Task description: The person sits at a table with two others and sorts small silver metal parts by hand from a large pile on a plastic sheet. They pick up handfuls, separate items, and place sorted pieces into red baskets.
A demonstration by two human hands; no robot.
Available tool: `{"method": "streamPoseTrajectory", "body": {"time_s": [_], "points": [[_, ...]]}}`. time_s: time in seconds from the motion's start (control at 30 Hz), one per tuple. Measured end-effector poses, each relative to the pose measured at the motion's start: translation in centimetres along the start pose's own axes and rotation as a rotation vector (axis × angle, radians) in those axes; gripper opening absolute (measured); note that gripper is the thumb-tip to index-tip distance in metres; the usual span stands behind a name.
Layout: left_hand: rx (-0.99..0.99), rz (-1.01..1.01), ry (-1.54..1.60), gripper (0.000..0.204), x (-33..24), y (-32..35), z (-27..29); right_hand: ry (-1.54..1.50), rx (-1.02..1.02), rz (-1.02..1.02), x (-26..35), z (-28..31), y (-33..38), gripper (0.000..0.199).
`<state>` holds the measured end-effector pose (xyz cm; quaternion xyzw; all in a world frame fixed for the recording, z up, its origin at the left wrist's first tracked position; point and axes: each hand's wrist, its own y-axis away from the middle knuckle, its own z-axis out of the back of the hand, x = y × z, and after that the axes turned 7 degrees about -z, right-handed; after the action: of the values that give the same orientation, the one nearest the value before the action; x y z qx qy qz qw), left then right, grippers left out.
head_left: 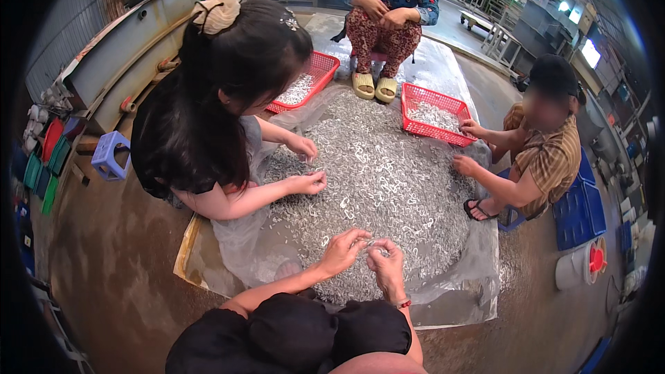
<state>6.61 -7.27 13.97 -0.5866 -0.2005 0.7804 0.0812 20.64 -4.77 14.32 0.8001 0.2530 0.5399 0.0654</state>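
Mostly unsorted yet, by my reading: a broad heap of small silvery bent-metal pieces (388, 173) covers a clear plastic sheet (478, 270) spread on the brown concrete floor (118, 263), and the heap is wide and thick across its middle. Left hand (344, 249) and right hand (385, 263) meet at the near edge of the heap, fingers curled in and pinched together on what looks like one small metal piece (368, 243) held between them; the piece is too small to make out its shape, and neither hand is spread open. Both hands hang just above the pile, forearms coming up over black-clad knees (298, 332). Containers: two red plastic mesh baskets stand at the far side. The left red basket (321, 69) holds a shallow layer of the same silvery pieces, partly hidden behind the head of a person in black with long dark hair (235, 90), whose two hands work in the heap. The right red basket (433, 114) is likewise only thinly filled; a person in a brown striped shirt (547, 159) has one hand at its rim and one on the pile. A third person in patterned clothes (388, 7) sits between the baskets with hands folded. Judging from thin baskets against so large a heap, most of the picking is left. A small purple plastic stool (111, 156) stands well apart at left.
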Motion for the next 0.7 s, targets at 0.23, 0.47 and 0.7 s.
{"method": "streamPoseTrajectory", "body": {"time_s": [0.23,0.47,0.7], "points": [[0.145,-0.053,-0.04,0.014,-0.6,-0.6,0.4,-0.118,-0.07,0.055,0.8,-0.3,1.4,0.008],[0.196,0.01,0.016,0.017,0.4,0.6,-0.1,-0.054,-0.113,-0.004,-0.1,0.9,2.0,0.007],[0.074,0.459,0.359,0.018,-1.7,-1.2,1.1,0.23,-0.063,0.097,2.9,-0.6,1.1,0.013]]}}
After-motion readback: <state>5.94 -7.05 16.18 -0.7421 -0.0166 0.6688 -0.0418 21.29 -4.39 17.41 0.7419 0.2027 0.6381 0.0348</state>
